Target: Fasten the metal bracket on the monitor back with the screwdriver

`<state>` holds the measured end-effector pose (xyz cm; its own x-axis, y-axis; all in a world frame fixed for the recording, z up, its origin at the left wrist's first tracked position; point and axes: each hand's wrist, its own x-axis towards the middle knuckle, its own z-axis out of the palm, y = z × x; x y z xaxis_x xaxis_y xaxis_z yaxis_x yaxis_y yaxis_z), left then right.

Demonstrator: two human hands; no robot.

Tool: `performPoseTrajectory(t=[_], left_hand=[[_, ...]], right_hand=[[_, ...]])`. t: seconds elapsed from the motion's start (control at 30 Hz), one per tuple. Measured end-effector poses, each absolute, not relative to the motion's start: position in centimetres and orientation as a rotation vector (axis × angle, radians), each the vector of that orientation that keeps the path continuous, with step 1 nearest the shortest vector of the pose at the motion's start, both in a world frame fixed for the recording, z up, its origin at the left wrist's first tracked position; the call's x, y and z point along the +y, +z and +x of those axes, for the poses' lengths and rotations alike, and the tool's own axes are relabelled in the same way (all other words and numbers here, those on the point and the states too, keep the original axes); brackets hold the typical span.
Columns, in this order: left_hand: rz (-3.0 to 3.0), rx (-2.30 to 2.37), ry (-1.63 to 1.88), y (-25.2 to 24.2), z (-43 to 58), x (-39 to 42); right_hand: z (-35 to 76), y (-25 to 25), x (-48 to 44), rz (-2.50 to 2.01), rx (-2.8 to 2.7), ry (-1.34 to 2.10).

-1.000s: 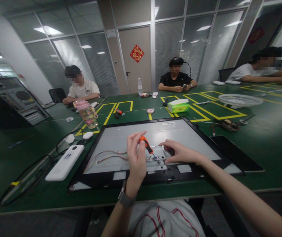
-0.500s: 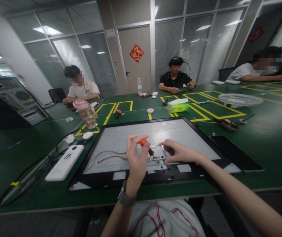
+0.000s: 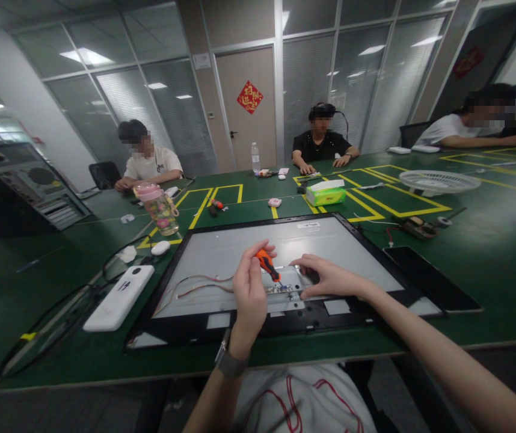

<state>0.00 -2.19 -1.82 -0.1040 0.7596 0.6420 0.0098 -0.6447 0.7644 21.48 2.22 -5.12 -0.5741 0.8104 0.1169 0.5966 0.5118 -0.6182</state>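
Observation:
A monitor back panel [image 3: 222, 252] with a black frame lies flat on the green table [image 3: 501, 252] in front of me. My left hand [image 3: 249, 294] is closed round an orange-handled screwdriver [image 3: 267, 264], its tip down on a small circuit board [image 3: 280, 290] near the panel's lower middle. My right hand [image 3: 328, 276] rests on the panel just right of the board, fingers curled and pressing down, holding nothing I can make out. Thin coloured wires [image 3: 195, 285] run left from the board.
A white flat cover [image 3: 118, 297] and black cables [image 3: 59, 319] lie to the left, a pink-lidded bottle [image 3: 159, 207] behind them. A dark slab [image 3: 429, 279] lies right of the panel. Farther off sit a green tissue box [image 3: 328, 193], a white fan grille [image 3: 438, 180] and three seated people.
My left fingers have turned on the screwdriver handle, which tilts slightly differently; its tip stays on the board. My right hand has not moved. The person at the far end lowered their hands to the table.

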Motion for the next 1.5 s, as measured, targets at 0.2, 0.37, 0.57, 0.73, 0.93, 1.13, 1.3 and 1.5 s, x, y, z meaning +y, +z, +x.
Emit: performPoseTrajectory(t=[0.2, 0.37, 0.57, 0.73, 0.93, 1.13, 1.3, 1.5], left_hand=[[1.603, 0.843, 1.779, -1.67, 0.06, -2.09], [1.675, 0.872, 1.916, -1.69, -0.07, -1.68], [1.680, 0.878, 1.886, -1.73, -0.30, -1.97], [1.589, 0.885, 1.776, -2.00, -0.16, -2.10], [1.704, 0.893, 1.869, -2.03, -0.01, -1.87], [1.703, 0.946, 1.970, -1.82, -0.03, -1.77], [1.665, 0.916, 1.897, -1.78, -0.21, -2.13], [1.629, 0.909, 1.888, -1.92, -0.16, -2.11]], right_hand=[[21.38, -4.96, 2.14, -1.165, -2.366, 0.755], [21.24, -4.59, 2.02, -1.186, -2.365, 0.764], [21.34, -4.72, 2.07, -1.171, -2.365, 0.757], [21.32, -4.80, 2.12, -1.176, -2.366, 0.761], [21.24, -4.81, 2.16, -1.175, -2.371, 0.758], [21.29, -4.61, 2.05, -1.176, -2.370, 0.755], [21.25, -4.56, 2.02, -1.183, -2.371, 0.750], [21.26, -4.60, 2.05, -1.187, -2.371, 0.756]])
